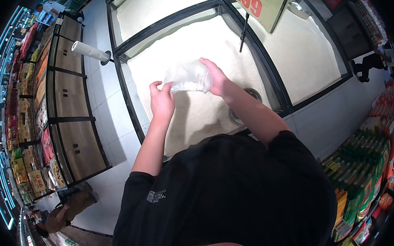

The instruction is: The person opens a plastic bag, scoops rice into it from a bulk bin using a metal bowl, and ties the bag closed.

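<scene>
Head camera, and here's the clear plastic bag point(189, 76), up in the middle of the action, held between two bare hands above the pale grain point(216, 40) in the near middle bin point(261, 61); on its left edge the left hand point(162, 100) has the bag's near corner between lightly curled fingers, one of them standing up away from the film; on its right side the right hand point(214, 78) comes in with fingers nearly straight, one reaching up along the far edge, the rest partly hidden by the bag, so how tightly they close I cannot tell; the bag itself looks crumpled and see-through, its mouth hard to make out; a shadow falls across the grain on the near side; just beside the right forearm, and partly behind it, sits a round metal bowl point(254, 94); on the far side a price sign point(260, 8) reading 3.99 rises on a black stand point(244, 33); over in the right-hand bin lies another metal bowl point(299, 10); away to the left, just outside the bin frame, a white roll point(87, 49) sits on a holder; packed shelves point(23, 129) line the left, and a person point(60, 216) bends at the near left.
</scene>
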Action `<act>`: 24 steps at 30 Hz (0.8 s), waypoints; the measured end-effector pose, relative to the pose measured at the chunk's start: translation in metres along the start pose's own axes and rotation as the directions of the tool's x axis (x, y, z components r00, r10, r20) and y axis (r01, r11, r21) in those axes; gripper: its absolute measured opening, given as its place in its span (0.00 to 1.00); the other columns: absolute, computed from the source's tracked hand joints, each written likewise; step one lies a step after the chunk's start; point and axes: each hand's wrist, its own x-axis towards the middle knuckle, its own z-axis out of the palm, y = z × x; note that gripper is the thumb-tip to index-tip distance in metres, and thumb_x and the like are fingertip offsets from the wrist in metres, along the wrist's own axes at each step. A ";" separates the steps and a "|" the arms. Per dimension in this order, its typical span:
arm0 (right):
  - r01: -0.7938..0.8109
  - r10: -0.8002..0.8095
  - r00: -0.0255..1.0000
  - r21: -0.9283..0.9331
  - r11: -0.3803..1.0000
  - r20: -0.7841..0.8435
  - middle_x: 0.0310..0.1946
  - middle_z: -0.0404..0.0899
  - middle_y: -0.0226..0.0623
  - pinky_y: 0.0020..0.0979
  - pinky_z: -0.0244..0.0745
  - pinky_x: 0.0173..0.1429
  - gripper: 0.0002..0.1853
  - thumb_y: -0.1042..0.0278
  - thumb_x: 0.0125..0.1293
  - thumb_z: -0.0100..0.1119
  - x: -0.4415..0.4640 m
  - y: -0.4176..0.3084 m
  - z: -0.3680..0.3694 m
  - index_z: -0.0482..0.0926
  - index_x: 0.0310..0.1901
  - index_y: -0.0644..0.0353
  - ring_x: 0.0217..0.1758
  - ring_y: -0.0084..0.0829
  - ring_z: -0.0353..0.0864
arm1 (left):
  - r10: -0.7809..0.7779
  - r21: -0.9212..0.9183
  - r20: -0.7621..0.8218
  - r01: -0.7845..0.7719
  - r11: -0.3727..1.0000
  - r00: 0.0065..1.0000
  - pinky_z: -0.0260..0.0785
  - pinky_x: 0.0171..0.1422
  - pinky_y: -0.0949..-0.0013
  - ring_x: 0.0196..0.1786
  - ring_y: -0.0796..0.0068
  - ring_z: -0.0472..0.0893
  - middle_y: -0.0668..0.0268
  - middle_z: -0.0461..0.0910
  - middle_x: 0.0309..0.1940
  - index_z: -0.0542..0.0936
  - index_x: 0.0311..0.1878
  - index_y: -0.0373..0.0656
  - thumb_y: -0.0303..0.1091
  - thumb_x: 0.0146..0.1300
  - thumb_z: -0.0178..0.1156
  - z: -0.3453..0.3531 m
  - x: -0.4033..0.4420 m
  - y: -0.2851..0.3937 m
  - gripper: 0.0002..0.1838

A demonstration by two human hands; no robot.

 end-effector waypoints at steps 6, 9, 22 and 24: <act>0.107 -0.107 0.992 0.004 0.994 -0.060 0.67 0.67 0.50 0.49 0.84 0.60 0.43 0.59 0.71 0.67 -0.001 0.013 -0.020 0.49 0.77 0.59 0.66 0.46 0.77 | 0.048 -0.078 -0.080 -0.054 0.996 0.996 0.78 0.50 0.60 0.39 0.61 0.81 0.61 0.76 0.45 0.85 0.57 0.51 0.24 0.60 0.68 0.003 -0.010 -0.005 0.21; 0.104 -0.118 0.962 -0.071 0.992 -0.246 0.68 0.66 0.51 0.50 0.82 0.61 0.46 0.59 0.71 0.67 0.001 0.012 -0.017 0.46 0.79 0.56 0.69 0.45 0.74 | 0.010 -0.173 -0.100 -0.027 0.985 0.995 0.78 0.47 0.62 0.38 0.63 0.82 0.62 0.80 0.40 0.83 0.58 0.49 0.25 0.61 0.69 0.003 -0.010 -0.007 0.21; -0.063 0.041 0.997 -0.426 0.903 -0.060 0.77 0.51 0.49 0.50 0.76 0.70 0.57 0.61 0.67 0.72 -0.086 -0.016 0.025 0.36 0.84 0.45 0.79 0.46 0.60 | 0.040 -0.182 -0.184 -0.074 0.981 0.982 0.77 0.48 0.58 0.42 0.59 0.84 0.61 0.81 0.41 0.87 0.47 0.47 0.31 0.67 0.66 0.004 -0.019 -0.017 0.07; -0.045 0.041 0.999 -0.475 0.879 -0.018 0.77 0.52 0.48 0.49 0.77 0.69 0.55 0.63 0.68 0.72 -0.089 -0.008 0.015 0.38 0.83 0.46 0.77 0.43 0.63 | 0.012 -0.197 -0.162 -0.044 0.979 0.987 0.77 0.48 0.58 0.40 0.59 0.83 0.62 0.79 0.39 0.87 0.48 0.47 0.30 0.67 0.67 0.004 -0.022 -0.016 0.08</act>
